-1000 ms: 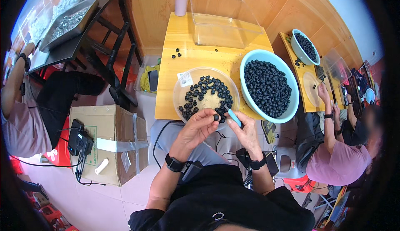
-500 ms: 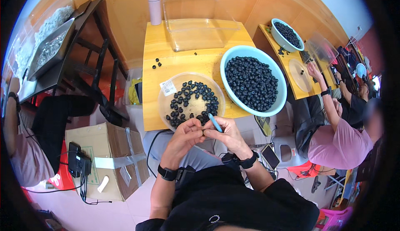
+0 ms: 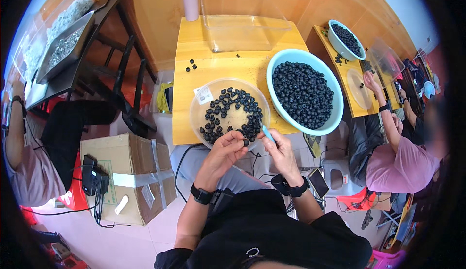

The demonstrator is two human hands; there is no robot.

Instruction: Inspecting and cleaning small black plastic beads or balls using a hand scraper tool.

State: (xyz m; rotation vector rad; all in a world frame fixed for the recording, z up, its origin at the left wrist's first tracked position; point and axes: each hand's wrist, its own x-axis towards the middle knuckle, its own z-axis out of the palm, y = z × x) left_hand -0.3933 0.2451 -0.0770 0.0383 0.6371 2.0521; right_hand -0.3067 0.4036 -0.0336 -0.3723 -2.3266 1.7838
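While left hand [image 3: 222, 153] pinches a roundish black piece [image 3: 246, 142], right hand [image 3: 282, 156] grips blue tool [image 3: 268, 133].

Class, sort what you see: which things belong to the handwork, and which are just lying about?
Seemingly in use:
left hand, pinching a black piece
right hand, gripping a blue tool
clear round dish
blue bowl

Seemingly lying about:
flask
cardboard box
phone

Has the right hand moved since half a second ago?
Yes: judged against the table, the right hand has moved slightly to the right, opening a gap from the left hand.
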